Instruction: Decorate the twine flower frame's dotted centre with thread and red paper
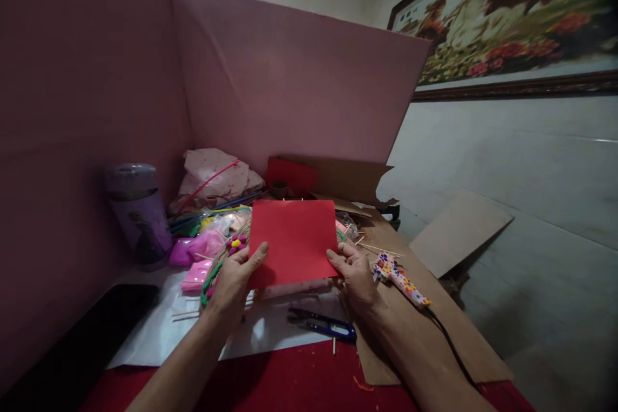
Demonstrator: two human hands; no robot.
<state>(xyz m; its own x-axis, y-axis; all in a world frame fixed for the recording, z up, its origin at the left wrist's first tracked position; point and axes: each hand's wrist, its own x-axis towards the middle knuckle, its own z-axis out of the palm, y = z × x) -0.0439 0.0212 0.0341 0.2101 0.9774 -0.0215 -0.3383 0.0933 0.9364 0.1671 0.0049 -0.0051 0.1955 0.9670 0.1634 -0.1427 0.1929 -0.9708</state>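
Note:
A red sheet of paper [294, 241] is held up flat above the worktop by both hands. My left hand [234, 283] pinches its lower left corner, thumb on top. My right hand [355, 273] pinches its lower right edge. Under the sheet lies a pair of small blue-handled snips [323, 324] on white paper [159, 331]. A glue gun with a flowered pattern [400, 280] lies just right of my right hand, its black cord trailing toward me.
A purple bottle [138, 212] stands at the left by the pink partition [290, 84]. Pink bags, pipe cleaners and wooden sticks [217, 238] are piled behind the sheet. A dark phone [82, 341] lies at the front left. Brown cardboard [420, 328] covers the right side.

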